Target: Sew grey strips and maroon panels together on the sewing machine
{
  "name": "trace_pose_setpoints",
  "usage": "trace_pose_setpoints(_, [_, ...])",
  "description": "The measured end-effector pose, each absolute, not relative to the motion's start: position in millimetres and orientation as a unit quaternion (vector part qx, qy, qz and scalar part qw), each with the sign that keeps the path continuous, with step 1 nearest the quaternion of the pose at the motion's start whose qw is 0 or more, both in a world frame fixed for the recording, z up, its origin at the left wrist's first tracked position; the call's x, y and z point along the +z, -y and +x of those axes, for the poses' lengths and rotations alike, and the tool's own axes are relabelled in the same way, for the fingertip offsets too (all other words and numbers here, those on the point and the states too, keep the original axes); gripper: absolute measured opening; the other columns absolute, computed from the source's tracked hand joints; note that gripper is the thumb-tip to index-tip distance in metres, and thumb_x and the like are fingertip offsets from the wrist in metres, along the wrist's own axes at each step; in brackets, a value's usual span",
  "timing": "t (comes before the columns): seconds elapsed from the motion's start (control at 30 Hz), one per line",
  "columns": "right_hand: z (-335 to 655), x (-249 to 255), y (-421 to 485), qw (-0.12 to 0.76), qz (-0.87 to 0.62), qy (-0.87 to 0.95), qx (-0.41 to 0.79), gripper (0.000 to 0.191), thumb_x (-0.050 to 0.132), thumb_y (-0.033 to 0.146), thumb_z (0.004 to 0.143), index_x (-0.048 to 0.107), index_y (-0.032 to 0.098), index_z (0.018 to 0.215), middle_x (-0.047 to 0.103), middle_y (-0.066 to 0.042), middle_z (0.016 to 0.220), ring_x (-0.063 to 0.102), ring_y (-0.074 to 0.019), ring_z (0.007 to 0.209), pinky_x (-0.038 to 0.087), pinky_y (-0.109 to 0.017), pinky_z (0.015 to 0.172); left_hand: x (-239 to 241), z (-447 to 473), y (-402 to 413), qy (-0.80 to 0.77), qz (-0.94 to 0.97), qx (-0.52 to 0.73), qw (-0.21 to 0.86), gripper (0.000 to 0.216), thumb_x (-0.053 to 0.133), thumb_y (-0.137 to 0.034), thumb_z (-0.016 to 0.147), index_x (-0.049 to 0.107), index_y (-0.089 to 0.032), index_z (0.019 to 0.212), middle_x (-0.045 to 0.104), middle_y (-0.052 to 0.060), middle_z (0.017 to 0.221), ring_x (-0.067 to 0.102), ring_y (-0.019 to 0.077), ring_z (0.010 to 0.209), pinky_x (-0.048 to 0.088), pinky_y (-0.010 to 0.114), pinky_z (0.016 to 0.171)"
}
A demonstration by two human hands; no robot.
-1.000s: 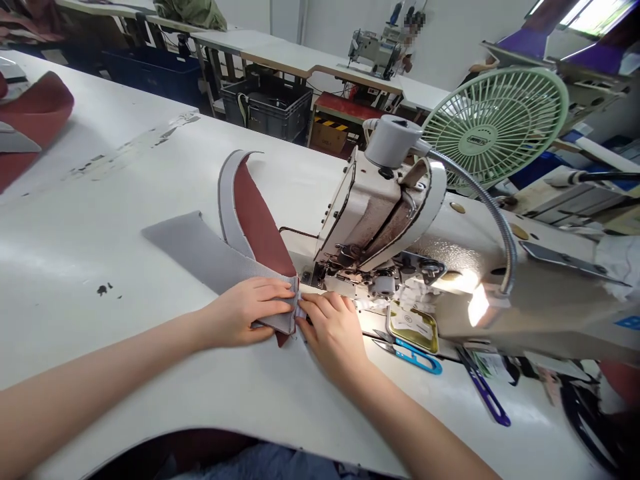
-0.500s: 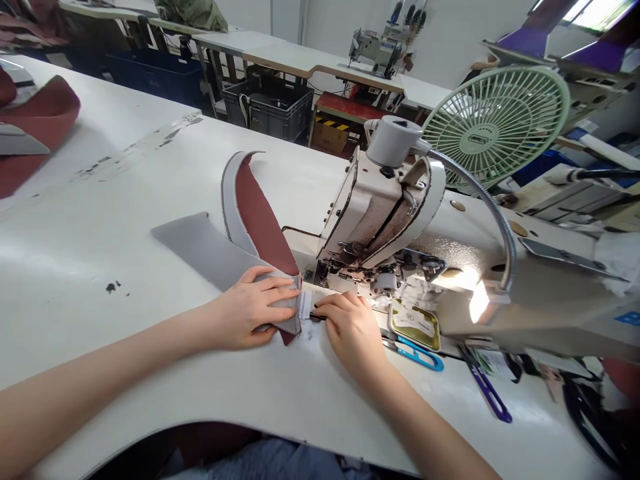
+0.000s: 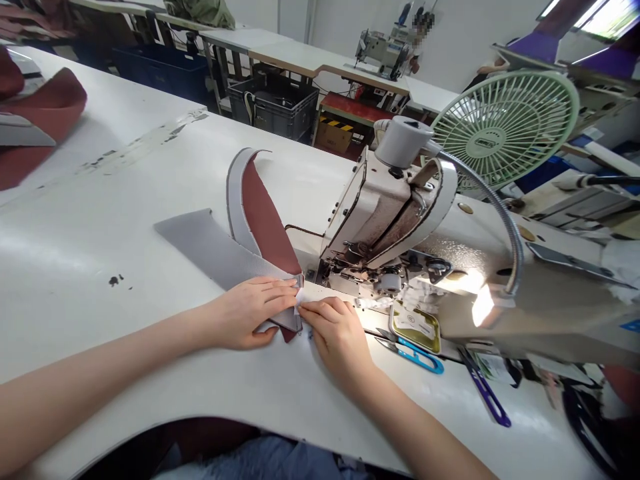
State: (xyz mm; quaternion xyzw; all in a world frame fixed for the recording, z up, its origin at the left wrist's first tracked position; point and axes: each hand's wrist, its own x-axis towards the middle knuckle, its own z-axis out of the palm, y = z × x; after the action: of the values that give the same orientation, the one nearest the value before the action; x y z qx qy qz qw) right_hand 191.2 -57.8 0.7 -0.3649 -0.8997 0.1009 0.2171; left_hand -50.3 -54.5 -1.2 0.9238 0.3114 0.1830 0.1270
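Note:
My left hand point(image 3: 255, 310) lies flat with its fingers stretched over a grey and maroon fabric piece point(image 3: 200, 247), pressing its narrow end to the table. One strip of the piece curls up behind the hand, maroon on its inner side. At the fabric's end edge, my right hand point(image 3: 337, 333) is closed, with its fingertips on a small white label point(image 3: 299, 301). Most of the label is hidden by the fingers. Just beyond both hands stands the sewing machine point(image 3: 370, 220), its needle area right of the fabric's end.
Blue-handled thread snips point(image 3: 420, 357) lie right of my right hand, beside a small metal tray point(image 3: 415, 327). Purple-handled snips point(image 3: 487, 393) are farther right. A lit lamp point(image 3: 483, 305) hangs by the machine, and a green fan point(image 3: 500, 133) stands behind. More maroon fabric point(image 3: 55, 107) lies far left.
My right hand has moved left to the fabric's edge, and the white label has shifted left onto it. My left hand's fingers have drawn closer together. The view has shifted slightly.

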Motion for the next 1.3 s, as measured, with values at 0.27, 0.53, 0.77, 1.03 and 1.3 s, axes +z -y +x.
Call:
trace_pose_setpoints(0.27, [192.8,1.1,49.1,0.151,-0.381,0.912,0.019,0.038,0.049,0.011,0.091,0.065,0.021,0.124,0.068,-0.007,0.12,0.056,-0.0234,0.098,0.046,-0.039,0.081,1.5,-42.6,33.1,-0.333,0.918,0.165,0.136,0.056,0.054,-0.023,0.077,0.046,-0.018,0.133,0.05,0.013,0.137,0.052,0.0267,0.126,0.04,0.041,0.11])
trace_pose_setpoints(0.53, [213.2,4.7,33.2,0.131,-0.416,0.9,-0.011,0.042,0.048,0.007,0.088,0.063,0.02,0.125,0.066,-0.008,0.122,0.057,-0.0228,0.1,0.045,-0.038,0.082,1.1,-17.8,-3.1,-0.305,0.925,0.176,0.145,0.053,0.057,-0.024,0.078,0.05,-0.019,0.13,0.057,0.011,0.127,0.055,0.027,0.121,0.039,0.042,0.109])
trace_pose_setpoints(0.77, [214.6,-0.3,32.7,0.156,-0.422,0.893,-0.009,0.042,0.045,0.008,0.088,0.064,0.017,0.124,0.067,-0.008,0.121,0.057,-0.0228,0.096,0.047,-0.039,0.083,-1.0,-14.2,-4.3,-0.311,0.923,0.178,0.142,0.054,0.057,-0.025,0.079,0.049,-0.019,0.132,0.056,0.012,0.126,0.056,0.0265,0.117,0.04,0.042,0.107])
trace_pose_setpoints(1.03, [213.4,1.8,31.3,0.157,-0.437,0.886,-0.001,0.043,0.045,0.007,0.086,0.063,0.016,0.124,0.066,-0.008,0.122,0.058,-0.024,0.098,0.047,-0.039,0.088,-0.2,-12.7,-8.1,-0.312,0.92,0.188,0.141,0.046,0.058,-0.022,0.078,0.051,-0.019,0.124,0.056,0.011,0.124,0.056,0.0252,0.115,0.04,0.041,0.107])
trace_pose_setpoints(1.3, [214.0,4.1,38.1,0.158,-0.397,0.904,-0.001,0.028,0.047,0.008,0.09,0.066,0.017,0.109,0.069,-0.008,0.109,0.059,-0.0206,0.093,0.043,-0.034,0.08,-2.3,-15.3,-6.1,-0.297,0.92,0.196,0.161,0.04,0.054,-0.02,0.079,0.053,-0.021,0.119,0.058,0.009,0.125,0.053,0.0251,0.123,0.039,0.039,0.108])
